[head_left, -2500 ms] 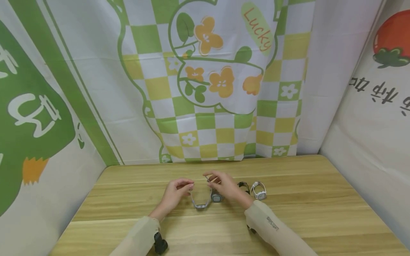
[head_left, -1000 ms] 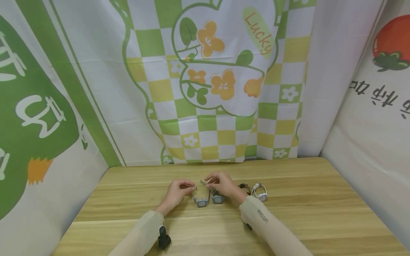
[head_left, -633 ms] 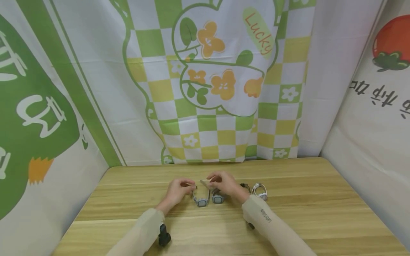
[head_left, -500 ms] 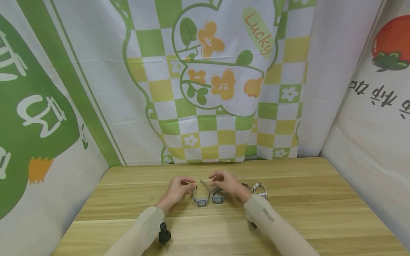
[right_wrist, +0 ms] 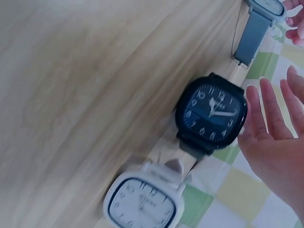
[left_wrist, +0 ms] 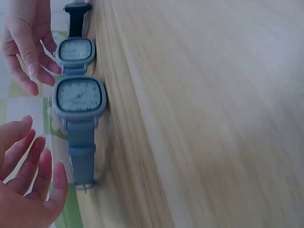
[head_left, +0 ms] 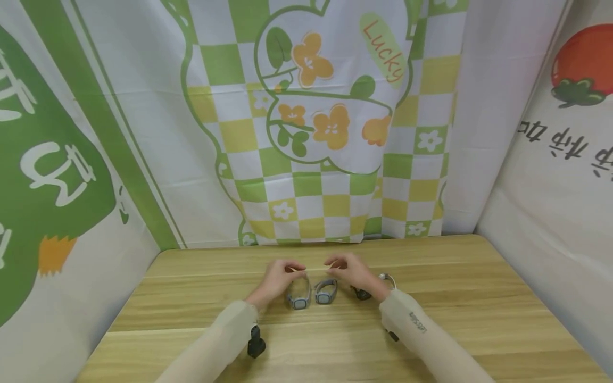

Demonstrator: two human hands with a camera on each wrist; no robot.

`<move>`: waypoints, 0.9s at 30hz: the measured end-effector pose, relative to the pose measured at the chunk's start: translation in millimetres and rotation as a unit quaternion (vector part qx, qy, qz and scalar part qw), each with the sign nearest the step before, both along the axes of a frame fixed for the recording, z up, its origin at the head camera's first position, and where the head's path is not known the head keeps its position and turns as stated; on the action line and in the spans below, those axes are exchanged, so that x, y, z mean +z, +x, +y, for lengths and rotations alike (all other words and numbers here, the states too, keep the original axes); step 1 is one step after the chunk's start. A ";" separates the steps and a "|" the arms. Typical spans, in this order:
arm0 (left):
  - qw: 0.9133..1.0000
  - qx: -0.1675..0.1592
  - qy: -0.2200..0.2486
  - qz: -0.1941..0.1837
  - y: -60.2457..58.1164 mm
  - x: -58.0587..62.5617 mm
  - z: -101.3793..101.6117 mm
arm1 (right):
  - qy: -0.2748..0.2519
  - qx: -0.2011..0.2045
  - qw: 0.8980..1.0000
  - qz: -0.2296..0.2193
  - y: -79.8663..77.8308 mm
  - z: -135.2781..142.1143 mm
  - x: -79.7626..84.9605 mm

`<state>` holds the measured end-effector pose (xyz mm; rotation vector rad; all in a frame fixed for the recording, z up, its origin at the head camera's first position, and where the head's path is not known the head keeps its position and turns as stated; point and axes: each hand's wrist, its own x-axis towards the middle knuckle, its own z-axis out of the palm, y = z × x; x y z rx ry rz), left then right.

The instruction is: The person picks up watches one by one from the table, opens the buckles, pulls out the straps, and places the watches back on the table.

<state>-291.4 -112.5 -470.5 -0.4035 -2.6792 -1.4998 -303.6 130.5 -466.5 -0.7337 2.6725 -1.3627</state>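
Two grey-blue wristwatches rest side by side on the table: the left watch (head_left: pixel 299 303) and the middle watch (head_left: pixel 324 298), dials toward me. My left hand (head_left: pixel 278 277) is at the back of the left watch's strap, fingers loosely bent; in the left wrist view its fingertips (left_wrist: pixel 59 178) show nothing between them. My right hand (head_left: pixel 353 271) hovers behind and right of the middle watch, holding nothing. By its forearm lie a black watch (right_wrist: pixel 211 111) and a white watch (right_wrist: pixel 142 202), partly covered by that arm in the head view.
The wooden table (head_left: pixel 191 319) reaches back to a green and yellow checked cloth (head_left: pixel 306 183). White printed cloths hang at the left and right sides. Each sleeve carries a black device, such as the left wrist camera (head_left: pixel 256 343).
Earlier both hands held the left watch by its strap ends, then lowered it to the table. My right hand has released it and moved right; my left hand has shifted right, toward its strap.
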 end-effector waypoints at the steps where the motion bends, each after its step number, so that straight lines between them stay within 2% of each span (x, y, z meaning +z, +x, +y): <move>1: 1.000 -0.002 0.001 -0.002 -0.1 -0.1 2.4 | 0.000 0.001 1.000 0.002 0.5 1.4 0.4; 14: 0.997 -0.066 0.002 0.025 -1.6 -11.8 22.4 | 0.029 -0.010 0.999 0.019 8.0 14.6 -1.1; 22: 0.997 -0.077 0.023 0.000 -1.5 -18.8 28.3 | 0.022 0.003 1.000 0.018 7.5 13.0 -8.1; 27: 0.996 -0.089 0.025 0.012 -2.6 -22.0 31.6 | 0.014 0.009 1.000 0.013 8.4 9.8 -11.5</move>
